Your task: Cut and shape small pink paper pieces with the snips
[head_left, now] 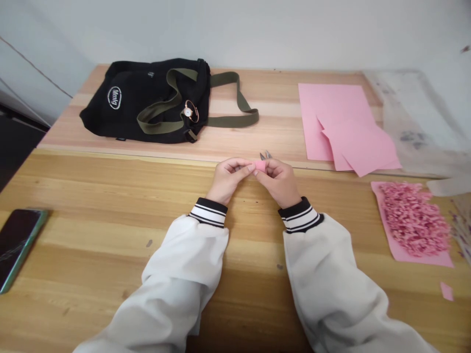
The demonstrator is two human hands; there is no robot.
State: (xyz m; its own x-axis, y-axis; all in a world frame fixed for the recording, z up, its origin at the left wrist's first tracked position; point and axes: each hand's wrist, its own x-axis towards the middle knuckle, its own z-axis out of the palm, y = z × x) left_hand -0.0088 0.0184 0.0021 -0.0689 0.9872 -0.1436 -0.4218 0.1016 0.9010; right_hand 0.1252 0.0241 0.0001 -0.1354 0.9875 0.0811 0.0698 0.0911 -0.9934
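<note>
A small piece of pink paper [260, 165] is pinched between my two hands above the middle of the wooden table. My left hand [228, 177] grips its left end with thumb and fingertips. On the other side, my right hand [278, 180] pinches the right end. Just behind the right fingers show the pointed metal tips of a tool, probably scissors [265, 155]; the rest of it is hidden by that hand.
A black bag [147, 103] with green straps and a watch [188, 112] on it lies back left. Pink paper sheets [336, 117] lie back right, beside a clear plastic bag [423, 113]. Pink shreds [415, 220] sit on paper at right, near a scrap [446, 291]. A phone [18, 245] lies left.
</note>
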